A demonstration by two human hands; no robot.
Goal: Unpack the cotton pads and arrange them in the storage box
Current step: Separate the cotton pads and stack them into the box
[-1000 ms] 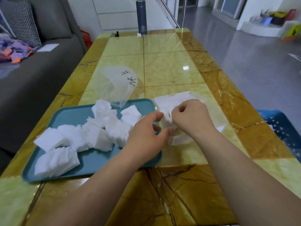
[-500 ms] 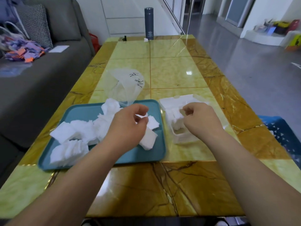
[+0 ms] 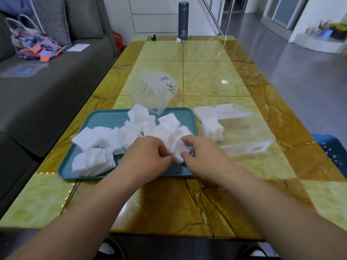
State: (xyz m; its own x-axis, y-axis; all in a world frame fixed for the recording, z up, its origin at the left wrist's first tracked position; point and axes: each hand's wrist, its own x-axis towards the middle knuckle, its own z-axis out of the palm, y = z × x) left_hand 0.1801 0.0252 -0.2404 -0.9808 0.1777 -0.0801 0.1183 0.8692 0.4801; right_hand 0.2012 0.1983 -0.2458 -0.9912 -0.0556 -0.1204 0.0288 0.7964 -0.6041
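Left hand (image 3: 148,154) and right hand (image 3: 202,152), fingers curled, pinch one small stack (image 3: 176,145) of cotton squares from either side, over the near right corner of the teal tray (image 3: 105,117); the stack hides some fingertips. Loose pads (image 3: 97,136) lie heaped across the tray, too jumbled to count. Just right of the tray sits the clear box (image 3: 247,149) — its walls hard to trace against the table (image 3: 206,76) — with a few more pads at its left end. A crumpled bag (image 3: 155,91) lies behind the tray, its black writing illegible. The frame's bottom edge cuts off both forearms.
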